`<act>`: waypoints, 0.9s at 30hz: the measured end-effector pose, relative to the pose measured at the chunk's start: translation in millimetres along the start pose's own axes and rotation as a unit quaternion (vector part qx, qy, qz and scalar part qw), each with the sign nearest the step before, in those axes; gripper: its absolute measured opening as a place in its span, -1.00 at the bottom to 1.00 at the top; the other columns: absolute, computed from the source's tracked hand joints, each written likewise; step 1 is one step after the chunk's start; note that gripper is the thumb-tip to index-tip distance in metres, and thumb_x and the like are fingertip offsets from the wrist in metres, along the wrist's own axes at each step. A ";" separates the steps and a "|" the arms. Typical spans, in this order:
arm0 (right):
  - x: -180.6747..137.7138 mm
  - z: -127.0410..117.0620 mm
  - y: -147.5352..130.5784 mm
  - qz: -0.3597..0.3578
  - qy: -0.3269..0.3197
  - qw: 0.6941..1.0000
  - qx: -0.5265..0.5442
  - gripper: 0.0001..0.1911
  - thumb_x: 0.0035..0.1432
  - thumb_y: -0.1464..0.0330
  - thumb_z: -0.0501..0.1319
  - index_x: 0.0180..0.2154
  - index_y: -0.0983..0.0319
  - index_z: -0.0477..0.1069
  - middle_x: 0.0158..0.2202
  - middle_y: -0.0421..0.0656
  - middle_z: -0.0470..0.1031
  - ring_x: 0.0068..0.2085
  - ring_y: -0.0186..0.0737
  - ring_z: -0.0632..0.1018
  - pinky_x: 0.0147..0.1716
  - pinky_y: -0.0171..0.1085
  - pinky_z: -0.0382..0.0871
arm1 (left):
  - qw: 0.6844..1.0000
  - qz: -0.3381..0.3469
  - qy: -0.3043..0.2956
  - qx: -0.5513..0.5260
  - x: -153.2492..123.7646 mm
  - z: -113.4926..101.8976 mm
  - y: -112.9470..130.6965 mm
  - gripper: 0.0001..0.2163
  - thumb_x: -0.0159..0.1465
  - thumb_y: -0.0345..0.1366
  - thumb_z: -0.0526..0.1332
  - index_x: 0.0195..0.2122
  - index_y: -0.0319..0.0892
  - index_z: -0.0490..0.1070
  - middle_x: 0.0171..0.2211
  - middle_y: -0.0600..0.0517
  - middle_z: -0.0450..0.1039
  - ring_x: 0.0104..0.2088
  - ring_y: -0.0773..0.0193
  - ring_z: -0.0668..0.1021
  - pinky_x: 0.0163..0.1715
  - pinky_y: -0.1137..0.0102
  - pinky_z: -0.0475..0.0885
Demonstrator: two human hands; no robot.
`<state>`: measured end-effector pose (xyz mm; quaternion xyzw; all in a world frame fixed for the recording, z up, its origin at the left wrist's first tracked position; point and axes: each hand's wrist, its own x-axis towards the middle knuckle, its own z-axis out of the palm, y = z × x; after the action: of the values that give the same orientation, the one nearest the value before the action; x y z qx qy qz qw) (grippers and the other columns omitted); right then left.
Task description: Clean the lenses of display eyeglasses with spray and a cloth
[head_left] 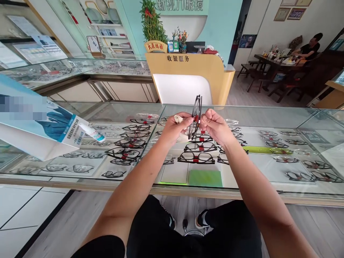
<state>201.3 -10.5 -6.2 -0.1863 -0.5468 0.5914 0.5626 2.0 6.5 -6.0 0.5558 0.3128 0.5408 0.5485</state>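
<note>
Above the glass counter, a dark-framed pair of eyeglasses (198,107) is held up on edge between my two hands. My left hand (176,127) pinches the frame from the left, and a crumpled pale cloth (177,119) pokes out of its grip. From the other side, my right hand (215,126) has its fingers curled at the glasses, with thumb and fingertips pressed together by the frame. A red tag or patch shows near the middle of the glasses. Exactly which part each fingertip grips is partly hidden.
Rows of eyeglasses (197,157) lie inside the glass display counter (249,114) below my hands. At left on top stand a folded blue-and-white card (56,122) and a small white bottle (92,132). Beyond is a cashier desk (185,66); a person (309,48) sits at a far table.
</note>
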 end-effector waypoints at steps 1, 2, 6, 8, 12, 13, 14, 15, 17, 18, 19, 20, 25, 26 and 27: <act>-0.1 -0.3 -0.7 -0.002 0.004 1.000 -0.006 -0.35 0.19 0.00 0.65 -0.32 0.06 0.20 -0.44 -0.31 0.31 -0.38 -0.21 0.33 -0.28 -0.18 0.27 | 1.000 -0.001 -0.004 0.004 -0.5 0.8 -1.2 -0.41 -0.10 0.21 0.72 -0.34 -0.13 0.60 -0.57 0.17 0.29 -0.58 0.45 0.23 -0.57 0.44 0.11; -0.2 -0.7 -1.4 -0.004 0.008 1.000 -0.012 -0.36 0.18 -0.01 0.65 -0.32 0.06 0.21 -0.44 -0.31 0.32 -0.38 -0.21 0.34 -0.28 -0.18 0.29 | 1.000 -0.001 -0.006 0.008 -0.9 1.8 -2.3 -0.42 -0.09 0.21 0.72 -0.33 -0.13 0.61 -0.58 0.18 0.27 -0.58 0.45 0.22 -0.57 0.44 0.11; -0.3 -0.6 -4.0 -0.010 0.035 0.999 -0.032 -0.43 0.14 0.04 0.64 -0.29 0.06 0.27 -0.39 -0.29 0.36 -0.32 -0.19 0.40 -0.22 -0.15 0.39 | 1.000 0.006 0.017 0.015 -1.6 5.2 -6.5 -0.42 -0.04 0.22 0.70 -0.32 -0.14 0.61 -0.55 0.17 0.26 -0.56 0.45 0.22 -0.56 0.45 0.11; -0.4 0.2 -4.7 -0.006 0.056 0.998 -0.039 -0.48 0.07 0.14 0.62 -0.27 0.06 0.29 -0.34 -0.27 0.42 -0.29 -0.19 0.44 -0.19 -0.14 0.42 | 0.999 0.009 0.033 0.016 -1.6 6.0 -7.8 -0.44 -0.02 0.22 0.69 -0.32 -0.13 0.59 -0.54 0.18 0.24 -0.55 0.45 0.22 -0.56 0.45 0.11; -0.4 1.8 -4.5 -0.013 0.074 0.996 -0.038 -0.54 -0.02 0.29 0.57 -0.28 0.06 0.28 -0.29 -0.28 0.49 -0.30 -0.22 0.46 -0.17 -0.15 0.43 | 0.999 0.008 0.044 0.017 -1.6 6.6 -8.0 -0.44 -0.02 0.20 0.69 -0.34 -0.13 0.57 -0.53 0.18 0.21 -0.55 0.46 0.22 -0.56 0.45 0.10; -0.3 1.9 -4.2 -0.018 0.073 0.996 -0.040 -0.54 -0.01 0.30 0.56 -0.28 0.07 0.28 -0.30 -0.29 0.49 -0.30 -0.23 0.46 -0.16 -0.15 0.42 | 0.999 0.009 0.045 0.020 -1.6 6.6 -7.8 -0.44 -0.02 0.21 0.69 -0.34 -0.13 0.56 -0.53 0.18 0.21 -0.55 0.45 0.22 -0.56 0.45 0.10; -0.2 1.7 -3.9 -0.023 0.072 0.996 -0.044 -0.55 0.00 0.30 0.55 -0.28 0.07 0.27 -0.30 -0.29 0.49 -0.31 -0.23 0.46 -0.16 -0.15 0.41 | 0.999 0.012 0.045 0.023 -1.5 6.7 -7.8 -0.44 -0.01 0.21 0.69 -0.34 -0.13 0.56 -0.53 0.18 0.21 -0.55 0.45 0.22 -0.56 0.44 0.10; -0.1 1.4 -3.5 -0.027 0.073 0.996 -0.052 -0.55 0.01 0.29 0.55 -0.28 0.06 0.27 -0.30 -0.29 0.49 -0.30 -0.23 0.46 -0.15 -0.15 0.41 | 0.999 0.014 0.044 0.025 -1.4 6.6 -7.8 -0.44 -0.01 0.22 0.68 -0.34 -0.13 0.56 -0.54 0.19 0.20 -0.55 0.45 0.22 -0.56 0.44 0.10; 0.0 0.5 -2.9 -0.030 0.078 0.994 -0.074 -0.55 0.02 0.26 0.56 -0.28 0.06 0.27 -0.32 -0.28 0.49 -0.28 -0.20 0.46 -0.14 -0.14 0.40 | 0.999 0.017 0.039 0.023 -0.7 6.5 -8.2 -0.43 -0.01 0.23 0.68 -0.34 -0.13 0.55 -0.54 0.19 0.18 -0.56 0.45 0.20 -0.56 0.43 0.09; 0.0 0.1 -2.5 -0.028 0.078 0.993 -0.087 -0.54 0.03 0.22 0.57 -0.28 0.05 0.29 -0.33 -0.28 0.49 -0.27 -0.18 0.46 -0.14 -0.14 0.40 | 0.999 0.017 0.038 0.021 -0.2 6.5 -8.5 -0.42 -0.02 0.24 0.68 -0.35 -0.12 0.55 -0.55 0.19 0.17 -0.56 0.45 0.19 -0.56 0.43 0.08; 0.0 0.0 -2.1 -0.025 0.076 0.992 -0.100 -0.54 0.03 0.19 0.59 -0.27 0.05 0.32 -0.33 -0.28 0.49 -0.25 -0.17 0.47 -0.13 -0.13 0.40 | 0.999 0.018 0.037 0.018 0.2 6.5 -8.7 -0.41 -0.03 0.26 0.68 -0.35 -0.12 0.55 -0.55 0.19 0.18 -0.56 0.46 0.18 -0.55 0.43 0.06; -0.1 0.0 -1.6 -0.021 0.071 0.991 -0.114 -0.53 0.04 0.14 0.61 -0.26 0.06 0.35 -0.33 -0.27 0.49 -0.24 -0.17 0.47 -0.12 -0.14 0.40 | 0.999 0.018 0.037 0.017 0.5 6.5 -8.9 -0.40 -0.05 0.27 0.69 -0.35 -0.12 0.56 -0.55 0.20 0.18 -0.57 0.46 0.18 -0.55 0.44 0.05; -0.5 2.3 3.0 -0.015 0.052 0.982 -0.179 -0.43 0.02 -0.11 0.66 -0.29 0.11 0.48 -0.33 -0.25 0.49 -0.28 -0.20 0.42 -0.20 -0.17 0.32 | 0.998 0.030 0.024 0.048 -0.3 4.8 -9.6 -0.46 0.02 0.23 0.68 -0.30 -0.12 0.64 -0.58 0.20 0.18 -0.57 0.45 0.18 -0.55 0.43 0.07; -0.7 2.3 4.0 -0.018 0.055 0.979 -0.196 -0.40 0.03 -0.16 0.64 -0.33 0.12 0.48 -0.36 -0.25 0.47 -0.30 -0.21 0.40 -0.24 -0.18 0.27 | 0.997 0.033 0.022 0.062 -0.7 3.7 -10.0 -0.48 0.05 0.21 0.67 -0.29 -0.13 0.66 -0.58 0.19 0.20 -0.56 0.44 0.19 -0.55 0.43 0.08; -1.0 2.1 4.9 -0.019 0.059 0.975 -0.214 -0.38 0.05 -0.21 0.62 -0.36 0.12 0.47 -0.40 -0.25 0.44 -0.32 -0.22 0.36 -0.27 -0.18 0.22 | 0.996 0.036 0.020 0.076 -0.9 2.4 -10.5 -0.51 0.08 0.19 0.66 -0.27 -0.13 0.68 -0.57 0.18 0.21 -0.55 0.43 0.20 -0.54 0.44 0.10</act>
<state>197.6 -11.1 -10.1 -0.3263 -0.6298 0.4380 0.5523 6.6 7.2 -15.8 0.5957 0.3440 0.5458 0.4784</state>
